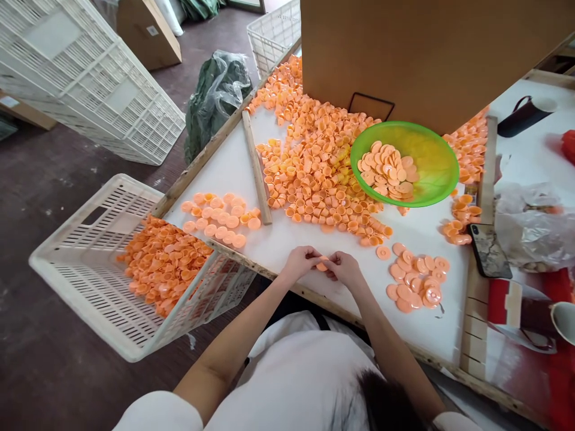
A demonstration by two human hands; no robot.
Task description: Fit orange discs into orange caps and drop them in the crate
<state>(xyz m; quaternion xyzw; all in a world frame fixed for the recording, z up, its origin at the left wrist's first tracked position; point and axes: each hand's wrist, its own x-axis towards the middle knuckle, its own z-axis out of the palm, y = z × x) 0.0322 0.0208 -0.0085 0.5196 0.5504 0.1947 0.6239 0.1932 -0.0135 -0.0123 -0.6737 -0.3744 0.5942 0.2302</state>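
Observation:
Close to the table's front edge, my left hand (pixel 304 261) and my right hand (pixel 344 267) meet, both closed on one small orange plastic disc (pixel 322 263). Fingers cover part of it, and whether a cup is joined beneath it I cannot tell. To the right lies a loose group of flat orange discs (pixel 415 281). Beyond my hands spreads a big heap of small orange cups (pixel 314 161). A green bowl (pixel 435 191) resting on the heap holds more discs. On the left, several disc-topped orange pieces (pixel 224 218) sit in rough rows.
A white crate (pixel 90 257) filled with orange pieces stands below the table's left edge. A wooden strip (pixel 257 170) divides the tabletop. At the back rises a large cardboard box (pixel 404 54). A phone (pixel 489 251), a dark mug (pixel 525 117) and a plastic bag (pixel 530 221) lie at right.

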